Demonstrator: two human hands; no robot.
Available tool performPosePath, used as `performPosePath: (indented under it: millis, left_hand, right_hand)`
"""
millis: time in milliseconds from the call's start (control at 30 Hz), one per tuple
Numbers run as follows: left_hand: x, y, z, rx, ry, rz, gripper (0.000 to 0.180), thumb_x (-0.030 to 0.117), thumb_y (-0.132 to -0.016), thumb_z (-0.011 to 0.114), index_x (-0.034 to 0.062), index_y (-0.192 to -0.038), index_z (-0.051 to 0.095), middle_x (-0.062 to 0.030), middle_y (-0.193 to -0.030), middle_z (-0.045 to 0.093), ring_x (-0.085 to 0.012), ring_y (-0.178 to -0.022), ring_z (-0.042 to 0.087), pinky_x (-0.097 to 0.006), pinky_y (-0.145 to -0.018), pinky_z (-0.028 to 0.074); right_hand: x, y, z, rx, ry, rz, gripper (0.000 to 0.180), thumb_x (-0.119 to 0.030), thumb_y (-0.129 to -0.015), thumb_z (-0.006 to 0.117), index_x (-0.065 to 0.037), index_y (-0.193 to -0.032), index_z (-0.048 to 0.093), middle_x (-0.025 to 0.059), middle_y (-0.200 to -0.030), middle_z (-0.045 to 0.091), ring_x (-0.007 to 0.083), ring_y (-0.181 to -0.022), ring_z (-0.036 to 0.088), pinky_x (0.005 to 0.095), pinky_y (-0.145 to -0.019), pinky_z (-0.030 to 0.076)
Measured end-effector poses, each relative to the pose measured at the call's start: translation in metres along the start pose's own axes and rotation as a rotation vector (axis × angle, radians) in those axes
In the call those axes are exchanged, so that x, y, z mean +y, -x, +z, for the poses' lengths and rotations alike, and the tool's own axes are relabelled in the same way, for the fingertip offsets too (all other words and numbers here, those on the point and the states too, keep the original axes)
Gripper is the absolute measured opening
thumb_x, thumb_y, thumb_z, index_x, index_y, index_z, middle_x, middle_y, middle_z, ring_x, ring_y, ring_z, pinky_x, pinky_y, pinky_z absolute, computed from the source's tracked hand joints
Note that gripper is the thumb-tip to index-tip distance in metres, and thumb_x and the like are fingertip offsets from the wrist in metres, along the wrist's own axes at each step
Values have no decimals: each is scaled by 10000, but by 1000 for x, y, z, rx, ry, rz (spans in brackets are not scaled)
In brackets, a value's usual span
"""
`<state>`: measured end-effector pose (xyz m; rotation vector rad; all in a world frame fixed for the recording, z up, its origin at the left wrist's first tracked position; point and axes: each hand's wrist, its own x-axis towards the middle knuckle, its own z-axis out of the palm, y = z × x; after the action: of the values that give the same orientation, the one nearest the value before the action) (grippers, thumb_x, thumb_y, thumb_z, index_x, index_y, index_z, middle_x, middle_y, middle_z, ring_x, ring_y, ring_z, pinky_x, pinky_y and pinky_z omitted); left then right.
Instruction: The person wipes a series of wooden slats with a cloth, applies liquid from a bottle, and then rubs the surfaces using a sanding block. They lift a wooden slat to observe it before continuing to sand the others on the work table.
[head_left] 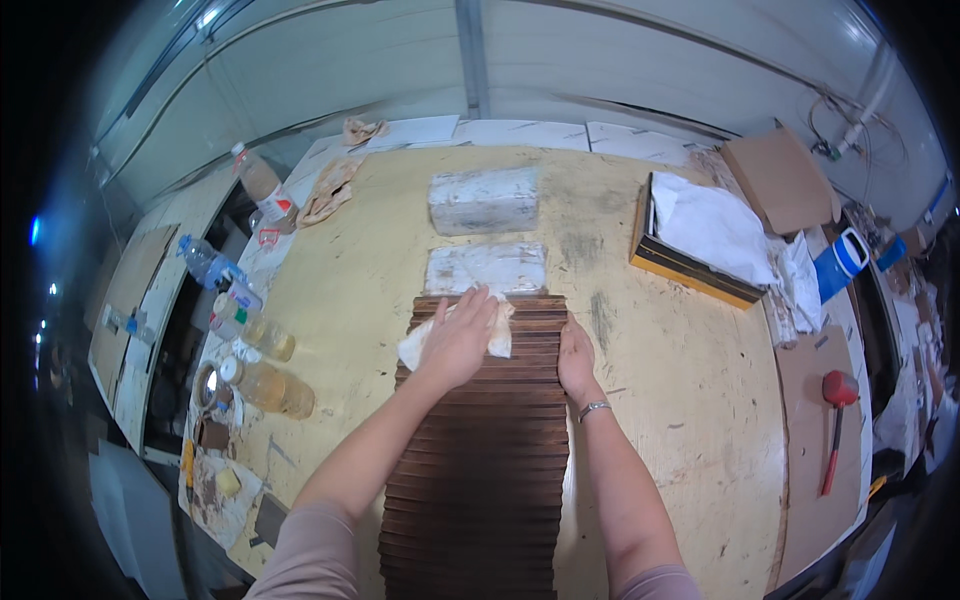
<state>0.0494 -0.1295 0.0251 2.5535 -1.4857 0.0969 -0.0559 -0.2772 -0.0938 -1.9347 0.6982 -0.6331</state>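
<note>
Dark ribbed wooden panel (480, 450) runs from the worktop's (690, 400) near edge toward its middle. Left hand (458, 340) presses a pale cloth (497, 335) flat on the panel's far end, fingers together. Right hand (576, 358) rests flat on its right edge. Two white-wrapped blocks (487, 232) lie beyond.

Packages and labels on and around the counter (690, 400)

Two white plastic-wrapped rectangular packages lie at the far middle: the farther package (485, 200) and, just beside it toward the person, the nearer package (487, 268). An open black box with a yellow edge (690, 262), holding white wrapping, stands far right. A flat brown cardboard piece (780, 180) lies beyond it. On the left edge, a clear bottle bears a red and white label (283, 205); another carries a multicoloured label (228, 308).
</note>
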Motion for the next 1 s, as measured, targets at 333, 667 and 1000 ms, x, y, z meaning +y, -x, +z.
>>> performPosePath:
  millis: [333, 667, 1000]
  left_hand:
    - [-15, -11, 11, -75, 260, 29, 474, 64, -888, 589, 95, -1361, 576, -141, -1491, 501, -317, -1414, 429, -544, -1160, 284]
    - [-22, -11, 56, 217, 364, 145, 536, 13, -833, 624, 173, -1345, 603, -113, -1422, 572, -267, -1359, 495, -468, -1134, 337]
    - [-37, 26, -3, 252, 1049, -255, 355, 60, -1008, 407, 28, -1293, 616, -168, -1245, 659, -245, -1167, 626, -360, -972, 509]
  right_hand:
    - [-8, 4, -2, -3, 29, 35, 511, -331, -1064, 355, -23, -1451, 482, 246, -1383, 548, 381, -1314, 473, 429, -1142, 331]
    - [-8, 0, -6, -46, 2, 49, 525, -333, -1062, 320, -14, -1440, 495, 203, -1460, 512, 351, -1377, 435, 405, -1175, 287]
    - [-18, 4, -6, 4, 22, 82, 488, -318, -1046, 348, -13, -1378, 535, 230, -1383, 556, 389, -1307, 485, 442, -1115, 347]
